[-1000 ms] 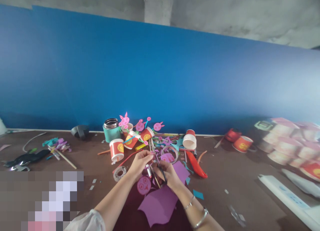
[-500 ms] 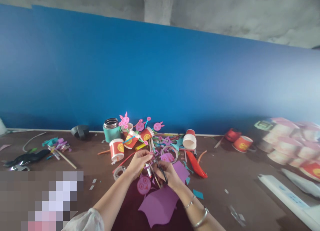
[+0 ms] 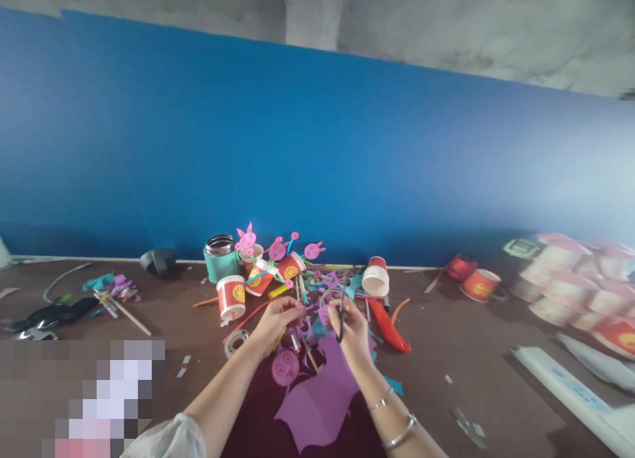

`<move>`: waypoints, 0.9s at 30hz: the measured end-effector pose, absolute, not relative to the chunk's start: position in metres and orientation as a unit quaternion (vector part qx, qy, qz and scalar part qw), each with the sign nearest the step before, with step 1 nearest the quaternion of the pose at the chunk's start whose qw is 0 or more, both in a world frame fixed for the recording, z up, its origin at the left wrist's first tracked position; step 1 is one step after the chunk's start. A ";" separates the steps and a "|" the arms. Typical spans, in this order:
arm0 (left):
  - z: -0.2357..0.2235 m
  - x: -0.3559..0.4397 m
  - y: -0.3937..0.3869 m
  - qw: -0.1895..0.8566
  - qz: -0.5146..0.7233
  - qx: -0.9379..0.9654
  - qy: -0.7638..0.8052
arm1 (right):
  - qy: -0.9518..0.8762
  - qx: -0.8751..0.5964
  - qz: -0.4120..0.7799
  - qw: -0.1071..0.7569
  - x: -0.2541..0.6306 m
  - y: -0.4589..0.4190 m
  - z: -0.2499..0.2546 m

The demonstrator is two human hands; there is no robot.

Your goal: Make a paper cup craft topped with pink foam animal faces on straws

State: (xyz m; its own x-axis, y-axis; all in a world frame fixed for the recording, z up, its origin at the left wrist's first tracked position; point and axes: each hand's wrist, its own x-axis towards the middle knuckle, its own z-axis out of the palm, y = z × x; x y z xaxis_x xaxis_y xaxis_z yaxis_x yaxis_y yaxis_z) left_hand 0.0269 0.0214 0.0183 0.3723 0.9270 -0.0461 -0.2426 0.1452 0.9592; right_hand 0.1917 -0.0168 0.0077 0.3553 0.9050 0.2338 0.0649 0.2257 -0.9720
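Lower centre: hands apart. The left hand (image 3: 278, 320) pinches a small pink piece (image 3: 301, 306) (detail indistinct); the right hand (image 3: 354, 330) grips black-handled scissors (image 3: 340, 322). Pink faces (image 3: 247, 240) above appear finished; the purple sheet (image 3: 320, 405), bottom centre, appears partly cut.

Blue partition (image 3: 307, 147), grey wall (image 3: 421, 34) above, white power strip (image 3: 565, 388), teal jar (image 3: 219, 267)

No readable text; yellow emblems (image 3: 239, 293) on red cups (image 3: 229, 300) too small to read.
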 end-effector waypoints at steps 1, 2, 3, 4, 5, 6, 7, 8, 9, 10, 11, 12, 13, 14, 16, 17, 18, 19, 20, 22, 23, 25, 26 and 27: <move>0.017 0.027 0.021 0.667 0.423 0.501 0.353 | -0.450 -0.550 0.280 0.645 0.197 -0.015 0.008; 0.016 0.027 0.021 0.664 0.405 0.518 0.355 | -0.455 -0.579 0.237 0.634 0.203 -0.013 0.008; 0.015 0.027 0.021 0.659 0.385 0.538 0.358 | -0.465 -0.610 0.198 0.610 0.209 -0.012 0.008; 0.014 0.027 0.021 0.651 0.361 0.562 0.361 | -0.480 -0.638 0.171 0.578 0.213 -0.011 0.008; 0.014 0.028 0.020 0.640 0.334 0.588 0.364 | -0.499 -0.657 0.152 0.544 0.216 -0.010 0.006; 0.014 0.028 0.019 0.630 0.308 0.612 0.366 | -0.522 -0.669 0.134 0.512 0.218 -0.009 0.005; 0.014 0.029 0.018 0.620 0.283 0.633 0.368 | -0.548 -0.672 0.117 0.484 0.219 -0.009 0.003; 0.015 0.030 0.016 0.610 0.261 0.650 0.370 | -0.576 -0.668 0.099 0.461 0.218 -0.009 0.001; 0.015 0.031 0.015 0.603 0.244 0.663 0.370 | -0.604 -0.659 0.078 0.441 0.217 -0.009 -0.002; 0.016 0.032 0.013 0.598 0.230 0.673 0.370 | -0.630 -0.649 0.058 0.423 0.216 -0.009 -0.004; 0.015 0.032 0.012 0.593 0.221 0.680 0.370 | -0.650 -0.640 0.040 0.406 0.214 -0.010 -0.005; 0.014 0.033 0.012 0.586 0.212 0.689 0.371 | -0.666 -0.635 0.028 0.391 0.213 -0.011 -0.006; 0.013 0.033 0.011 0.579 0.207 0.696 0.372 | -0.675 -0.634 0.023 0.376 0.212 -0.011 -0.006; 0.012 0.033 0.012 0.569 0.200 0.706 0.373 | -0.680 -0.637 0.022 0.362 0.212 -0.012 -0.006; 0.008 0.032 0.013 0.545 0.179 0.728 0.375 | -0.682 -0.648 0.030 0.338 0.212 -0.012 -0.004; 0.007 0.031 0.013 0.532 0.168 0.740 0.377 | -0.681 -0.652 0.035 0.331 0.212 -0.012 -0.004; 0.006 0.031 0.014 0.519 0.157 0.750 0.378 | -0.680 -0.654 0.037 0.330 0.213 -0.012 -0.004; 0.005 0.030 0.014 0.508 0.149 0.759 0.379 | -0.680 -0.653 0.035 0.333 0.213 -0.011 -0.004; 0.004 0.030 0.015 0.501 0.146 0.764 0.379 | -0.680 -0.649 0.029 0.340 0.213 -0.011 -0.005; 0.004 0.030 0.015 0.497 0.147 0.768 0.376 | -0.679 -0.643 0.015 0.355 0.213 -0.010 -0.008; 0.004 0.030 0.015 0.497 0.151 0.768 0.373 | -0.676 -0.643 0.011 0.359 0.213 -0.010 -0.009; 0.006 0.032 0.016 0.494 0.172 0.764 0.377 | -0.664 -0.656 0.005 0.358 0.212 -0.009 -0.012; 0.006 0.032 0.016 0.490 0.186 0.760 0.385 | -0.657 -0.666 0.000 0.353 0.211 -0.009 -0.013; 0.006 0.033 0.017 0.484 0.202 0.753 0.397 | -0.651 -0.676 -0.006 0.346 0.211 -0.009 -0.013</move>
